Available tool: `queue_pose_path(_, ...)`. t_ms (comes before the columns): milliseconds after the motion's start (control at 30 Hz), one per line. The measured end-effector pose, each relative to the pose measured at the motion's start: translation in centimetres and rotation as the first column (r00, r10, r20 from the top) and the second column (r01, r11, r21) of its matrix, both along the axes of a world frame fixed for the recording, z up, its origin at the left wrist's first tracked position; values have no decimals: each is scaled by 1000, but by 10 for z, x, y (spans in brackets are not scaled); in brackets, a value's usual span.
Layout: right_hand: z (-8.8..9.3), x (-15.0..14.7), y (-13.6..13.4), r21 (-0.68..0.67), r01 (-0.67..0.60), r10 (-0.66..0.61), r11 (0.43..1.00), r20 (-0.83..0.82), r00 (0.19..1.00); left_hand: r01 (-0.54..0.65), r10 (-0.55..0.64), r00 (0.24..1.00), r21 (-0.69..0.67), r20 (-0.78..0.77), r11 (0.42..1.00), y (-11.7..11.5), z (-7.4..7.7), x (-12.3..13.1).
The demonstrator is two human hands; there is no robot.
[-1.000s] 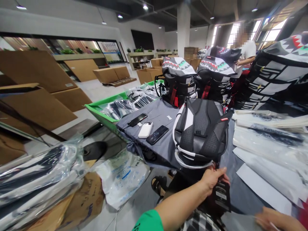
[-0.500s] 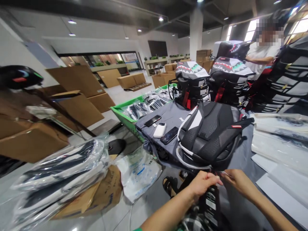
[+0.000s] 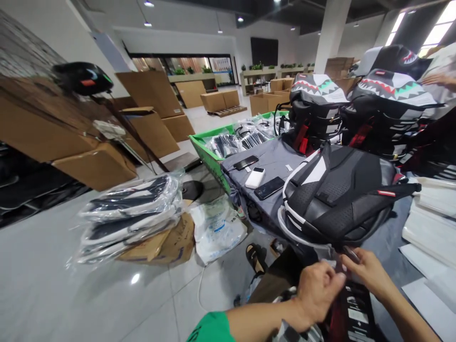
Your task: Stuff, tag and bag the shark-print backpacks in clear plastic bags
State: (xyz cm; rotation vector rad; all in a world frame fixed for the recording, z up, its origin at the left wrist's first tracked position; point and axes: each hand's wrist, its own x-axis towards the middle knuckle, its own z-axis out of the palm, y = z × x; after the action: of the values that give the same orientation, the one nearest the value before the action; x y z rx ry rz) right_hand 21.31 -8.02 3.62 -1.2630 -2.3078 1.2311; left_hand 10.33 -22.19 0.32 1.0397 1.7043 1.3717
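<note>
A black backpack (image 3: 342,194) with white piping lies back panel up on the table's near edge, straps folded over it. Just below its near rim, my left hand (image 3: 318,290) is closed, thumb against bent fingers; what it pinches is hidden. Close by on the right, my right hand (image 3: 366,270) has thumb and fingers pressed together at the rim, gripping something too small to name. Beneath both hands hangs a black piece with white patches (image 3: 357,314), with dark red beside it.
Phones (image 3: 270,188) and a white power bank (image 3: 255,177) lie on the grey-covered table. Shark-mouth backpacks (image 3: 317,107) stand behind; a person's arm shows far right. White plastic bags (image 3: 427,223) lie at right. Bagged backpacks (image 3: 131,213) rest on a carton at left, beside a green-edged bin (image 3: 208,154).
The view has swung right-to-left, so things sit further right. My left hand has turned and curled beside the rim; my right hand stays near the backpack's edge.
</note>
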Motion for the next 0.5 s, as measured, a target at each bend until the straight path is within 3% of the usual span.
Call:
queue_pose_path(33,1,0,2,-25,-28,28,999,8,1000,-108,107,986,-1,125,994,-2,0,-3)
queue_pose_path(100,6,0,5,-50,-87,88,995,21,996,-272,242,880,18,409,962,-1,-1,-7)
queue_pose_path(167,10,-1,8,-54,-122,123,991,19,992,-288,193,735,42,650,957,5,-1,-6)
queue_pose_path(233,13,-2,10,-63,-118,120,991,16,993,-238,128,606,26,785,971,14,1,0)
queue_pose_path(367,14,-4,10,-66,-114,115,991,21,993,-303,318,466,-189,826,934,34,3,16)
queue_pose_path(500,12,2,8,-51,-102,103,993,31,994,-395,469,458,-300,755,868,46,-7,23)
